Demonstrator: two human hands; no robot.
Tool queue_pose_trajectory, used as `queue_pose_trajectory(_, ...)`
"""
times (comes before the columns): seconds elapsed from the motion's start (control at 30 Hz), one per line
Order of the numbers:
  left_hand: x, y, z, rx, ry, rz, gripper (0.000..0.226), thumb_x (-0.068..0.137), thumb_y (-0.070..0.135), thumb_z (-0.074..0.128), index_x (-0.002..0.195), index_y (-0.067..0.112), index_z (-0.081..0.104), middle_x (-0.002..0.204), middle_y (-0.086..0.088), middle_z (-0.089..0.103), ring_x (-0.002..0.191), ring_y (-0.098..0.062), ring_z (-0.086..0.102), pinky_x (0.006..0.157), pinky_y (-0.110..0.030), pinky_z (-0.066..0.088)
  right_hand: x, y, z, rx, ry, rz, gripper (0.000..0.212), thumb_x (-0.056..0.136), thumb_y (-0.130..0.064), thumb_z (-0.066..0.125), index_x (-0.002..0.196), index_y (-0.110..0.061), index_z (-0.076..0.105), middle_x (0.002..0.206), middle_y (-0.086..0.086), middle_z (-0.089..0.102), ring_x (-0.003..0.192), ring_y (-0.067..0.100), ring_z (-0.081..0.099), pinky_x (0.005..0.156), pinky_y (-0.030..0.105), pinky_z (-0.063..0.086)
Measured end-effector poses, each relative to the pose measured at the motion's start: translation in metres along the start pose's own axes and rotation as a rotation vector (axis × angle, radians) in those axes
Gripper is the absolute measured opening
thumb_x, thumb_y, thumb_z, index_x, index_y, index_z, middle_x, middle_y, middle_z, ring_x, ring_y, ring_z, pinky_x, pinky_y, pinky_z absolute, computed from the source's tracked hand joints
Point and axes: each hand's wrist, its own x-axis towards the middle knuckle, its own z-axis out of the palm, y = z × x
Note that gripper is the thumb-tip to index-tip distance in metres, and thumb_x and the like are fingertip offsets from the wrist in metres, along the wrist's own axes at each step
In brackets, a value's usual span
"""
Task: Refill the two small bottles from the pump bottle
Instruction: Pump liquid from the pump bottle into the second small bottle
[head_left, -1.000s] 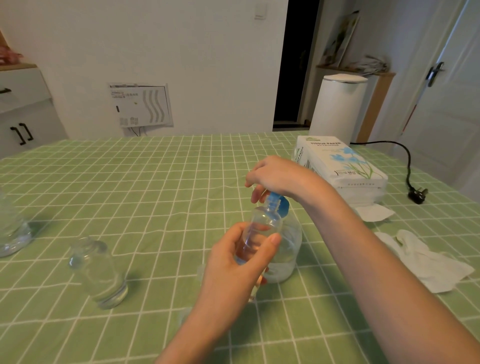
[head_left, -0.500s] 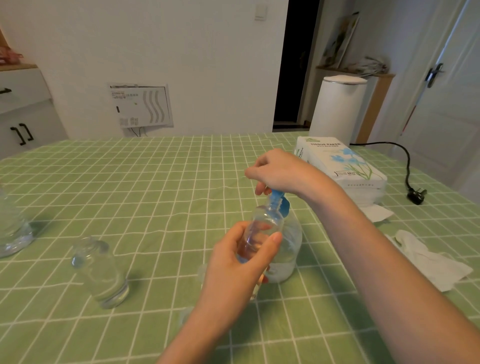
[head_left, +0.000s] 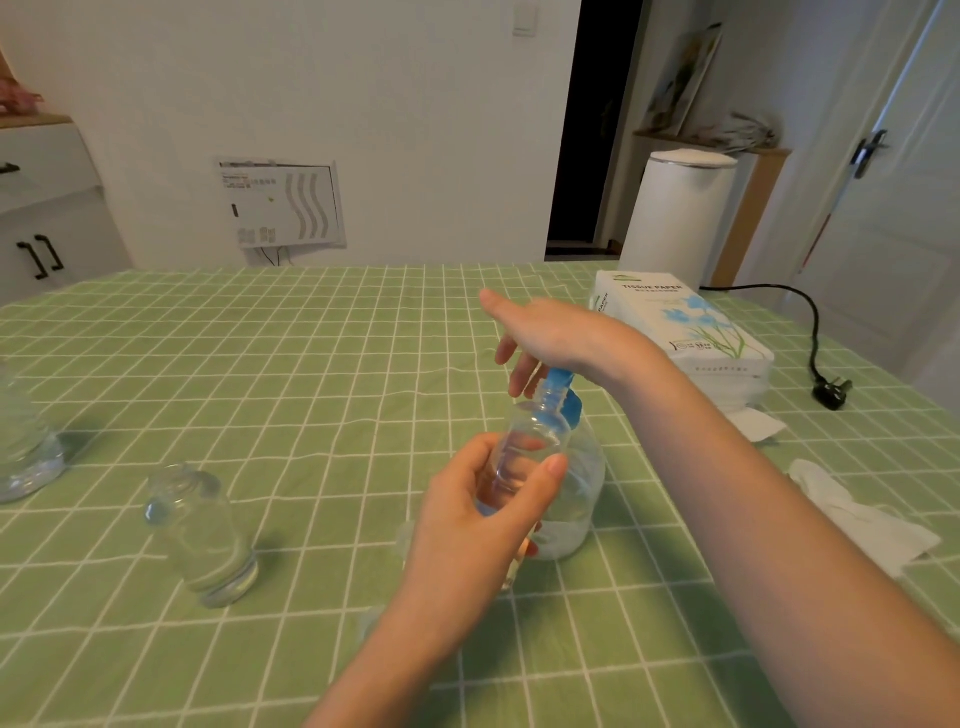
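Left hand (head_left: 478, 519): fingers and thumb curled round a small bottle (head_left: 530, 441) in a firm grasp, holding it off the table and tilted slightly. Its open neck sits right at the blue pump head (head_left: 563, 395) of the pump bottle (head_left: 582, 483). The small bottle is clear; its fill level cannot be told.

Right hand (head_left: 561, 332): released, with fingers straight and spread, grasping nothing. The palm lies flat over the pump head, whose top is hidden beneath it.

The pump bottle stands upright on the green checked tablecloth (head_left: 311, 364), directly behind the held bottle, with liquid visible low in its body.

The other small bottle (head_left: 202, 535) stands uncapped and upright on the cloth, well apart to the left, with neither hand on it.

Surroundings: a clear ribbed container (head_left: 21, 447) is cut off at the left edge. A tissue pack (head_left: 680, 327) lies at the far right of the table, and loose white tissue (head_left: 862, 514) lies nearer, by the right forearm. A black plug (head_left: 831, 392) and its cord rest on the cloth beside the pack. A white bin (head_left: 675, 213) stands beyond the table.
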Motion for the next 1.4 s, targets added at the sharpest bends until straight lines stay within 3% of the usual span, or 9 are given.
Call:
queue_pose_trajectory(0.23, 0.000, -0.002, 0.000, 0.015, 0.007, -0.001, 0.040, 0.060, 0.050, 0.065, 0.087, 0.020, 0.068, 0.066, 0.008, 0.065, 0.056, -0.002, 0.055, 0.049, -0.016, 0.048, -0.001, 0.002, 0.004, -0.084, -0.036, 0.002, 0.067, 0.099, -0.051, 0.020, 0.106, -0.004, 0.068, 0.106, 0.013, 0.067, 0.102, 0.027, 0.058, 0.069, 0.032, 0.033)
queue_pose_trajectory(0.37, -0.001, -0.005, 0.000, 0.033, 0.018, -0.012, 0.040, 0.060, 0.050, 0.065, 0.085, 0.019, 0.068, 0.066, 0.005, 0.064, 0.057, -0.006, 0.054, 0.049, -0.019, 0.049, -0.001, 0.006, 0.008, -0.080, -0.053, 0.028, 0.065, 0.099, -0.050, 0.021, 0.105, -0.005, 0.067, 0.109, 0.012, 0.066, 0.091, 0.024, 0.057, 0.058, 0.026, 0.033)
queue_pose_trajectory(0.47, -0.001, -0.007, -0.001, 0.038, 0.028, -0.014, 0.041, 0.060, 0.050, 0.066, 0.085, 0.017, 0.067, 0.066, 0.002, 0.063, 0.058, -0.010, 0.054, 0.050, -0.023, 0.048, -0.001, 0.007, 0.011, -0.077, -0.050, 0.029, 0.065, 0.099, -0.050, 0.022, 0.104, -0.004, 0.068, 0.107, 0.013, 0.067, 0.078, 0.023, 0.056, 0.058, 0.026, 0.036)
queue_pose_trajectory(0.57, -0.001, -0.007, -0.001, 0.045, 0.022, -0.013, 0.042, 0.060, 0.052, 0.066, 0.086, 0.019, 0.068, 0.066, 0.004, 0.065, 0.058, -0.008, 0.055, 0.051, -0.020, 0.048, -0.002, 0.006, 0.010, -0.067, -0.040, 0.024, 0.064, 0.099, -0.050, 0.022, 0.106, -0.004, 0.067, 0.102, 0.011, 0.067, 0.091, 0.025, 0.058, 0.057, 0.023, 0.033)
queue_pose_trajectory(0.8, -0.001, -0.003, -0.001, 0.028, 0.003, -0.009, 0.037, 0.062, 0.050, 0.065, 0.086, 0.023, 0.069, 0.066, 0.008, 0.066, 0.058, -0.003, 0.055, 0.050, -0.017, 0.047, -0.003, 0.000, 0.002, -0.088, -0.015, 0.008, 0.065, 0.099, -0.052, 0.023, 0.110, -0.003, 0.066, 0.105, 0.015, 0.069, 0.096, 0.026, 0.059, 0.060, 0.030, 0.033)
queue_pose_trajectory(0.93, 0.000, -0.002, -0.001, 0.042, 0.001, -0.011, 0.038, 0.062, 0.048, 0.064, 0.089, 0.022, 0.068, 0.068, 0.010, 0.067, 0.058, -0.001, 0.057, 0.049, -0.016, 0.049, -0.004, -0.001, 0.003, -0.085, -0.025, 0.006, 0.063, 0.100, -0.048, 0.023, 0.108, -0.004, 0.067, 0.105, 0.012, 0.067, 0.100, 0.026, 0.058, 0.069, 0.032, 0.034)
queue_pose_trajectory(1.07, -0.001, -0.004, 0.000, 0.046, 0.015, -0.015, 0.042, 0.060, 0.049, 0.064, 0.088, 0.018, 0.067, 0.066, 0.005, 0.064, 0.056, -0.005, 0.054, 0.048, -0.018, 0.049, -0.005, 0.002, 0.007, -0.081, -0.037, 0.010, 0.059, 0.100, -0.046, 0.024, 0.109, -0.004, 0.065, 0.093, 0.005, 0.063, 0.088, 0.023, 0.054, 0.057, 0.023, 0.033)
queue_pose_trajectory(1.3, -0.001, -0.008, -0.001, 0.061, 0.020, -0.018, 0.044, 0.060, 0.053, 0.064, 0.087, 0.019, 0.067, 0.066, 0.007, 0.063, 0.060, -0.005, 0.055, 0.052, -0.022, 0.050, -0.005, 0.003, 0.009, -0.090, -0.036, 0.009, 0.060, 0.100, -0.046, 0.026, 0.108, -0.003, 0.066, 0.103, 0.011, 0.068, 0.088, 0.025, 0.057, 0.059, 0.024, 0.035)
queue_pose_trajectory(1.4, -0.001, -0.007, -0.001, 0.043, 0.013, -0.012, 0.041, 0.060, 0.052, 0.064, 0.087, 0.021, 0.068, 0.066, 0.009, 0.065, 0.059, -0.004, 0.055, 0.050, -0.019, 0.050, -0.005, 0.000, 0.003, -0.113, -0.031, 0.012, 0.060, 0.099, -0.048, 0.027, 0.112, -0.003, 0.065, 0.108, 0.014, 0.067, 0.102, 0.028, 0.059, 0.064, 0.031, 0.037)
